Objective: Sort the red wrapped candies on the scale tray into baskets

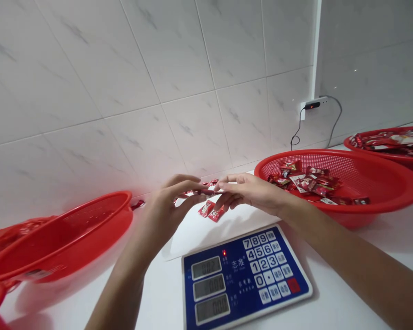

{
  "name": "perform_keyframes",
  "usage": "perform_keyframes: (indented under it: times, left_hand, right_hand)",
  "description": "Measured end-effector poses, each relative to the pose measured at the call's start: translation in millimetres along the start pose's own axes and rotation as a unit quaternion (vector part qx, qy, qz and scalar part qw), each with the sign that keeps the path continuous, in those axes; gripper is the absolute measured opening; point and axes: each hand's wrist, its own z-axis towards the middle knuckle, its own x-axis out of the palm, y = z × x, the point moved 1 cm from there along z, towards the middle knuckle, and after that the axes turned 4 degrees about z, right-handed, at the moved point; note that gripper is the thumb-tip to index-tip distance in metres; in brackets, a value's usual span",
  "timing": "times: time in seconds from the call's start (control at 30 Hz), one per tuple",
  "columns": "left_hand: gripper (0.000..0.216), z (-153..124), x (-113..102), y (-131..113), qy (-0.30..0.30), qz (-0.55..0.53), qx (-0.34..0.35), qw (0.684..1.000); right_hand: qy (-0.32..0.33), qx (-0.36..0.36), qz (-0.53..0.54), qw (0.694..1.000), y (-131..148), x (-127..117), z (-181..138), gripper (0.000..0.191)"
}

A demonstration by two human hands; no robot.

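Over the white pan (192, 233) of a digital scale (241, 279), my left hand (172, 201) and my right hand (244, 190) meet. Between their fingertips is a small dark red wrapped packet (205, 192), seen nearly edge-on; both hands are closed on it. Two red wrapped packets (211, 211) lie on the pan just below my fingers. More red packets (211, 182) show behind my hands, partly hidden by them. The scale's blue panel has number keys and three displays, with a red light lit.
At right stands a red plastic basket (330, 206) with several wrapped packets inside; another filled red basket (399, 153) is behind it. On the left are red baskets (99, 238). A tiled wall (189, 128) rises behind, with a cabled power socket (311, 106).
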Motion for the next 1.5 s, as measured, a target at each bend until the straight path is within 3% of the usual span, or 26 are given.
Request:
perform_keyframes:
  times: [0.07, 0.17, 0.27, 0.4, 0.53, 1.03, 1.17, 1.27, 1.4, 1.5]
  left_hand:
    - [0.023, 2, 0, 4, 0.003, -0.011, -0.048, 0.999]
    - [0.029, 3, 2, 6, 0.047, -0.06, -0.086, 0.993]
    - [0.031, 1, 6, 4, 0.083, -0.115, -0.097, 0.985]
    - [0.03, 1, 10, 3, 0.13, -0.146, -0.103, 0.975]
    - [0.03, 2, 14, 10, 0.17, -0.175, -0.106, 0.964]
    - [0.026, 2, 16, 8, 0.122, -0.053, -0.093, 0.987]
    - [0.029, 0, 18, 12, 0.14, -0.118, -0.112, 0.977]
    - [0.036, 0, 18, 12, 0.127, -0.157, -0.124, 0.972]
    - [0.039, 1, 18, 6, 0.088, -0.139, -0.069, 0.984]
    - [0.029, 1, 21, 1, 0.081, -0.131, -0.038, 0.987]
  right_hand:
    - [-0.047, -0.013, -0.052, 0.997, -2, -2, 2, 0.033]
    - [-0.098, -0.058, -0.133, 0.984, -3, -2, 4, 0.022]
    - [-0.082, -0.07, -0.127, 0.986, -5, 3, 3, 0.008]
    - [-0.087, -0.032, -0.095, 0.991, -6, 8, 3, 0.013]
    - [-0.05, -0.032, -0.092, 0.994, -7, 7, 6, 0.012]
    - [-0.04, 0.003, -0.055, 0.998, -8, 1, 6, 0.015]
    - [-0.019, 0.005, -0.04, 0.999, -13, 0, 7, 0.026]
    - [-0.018, -0.019, -0.03, 0.999, -16, 1, 8, 0.018]
    - [-0.059, -0.024, -0.03, 0.998, -16, 1, 8, 0.019]
    - [-0.061, -0.024, -0.032, 0.997, -14, 1, 7, 0.021]
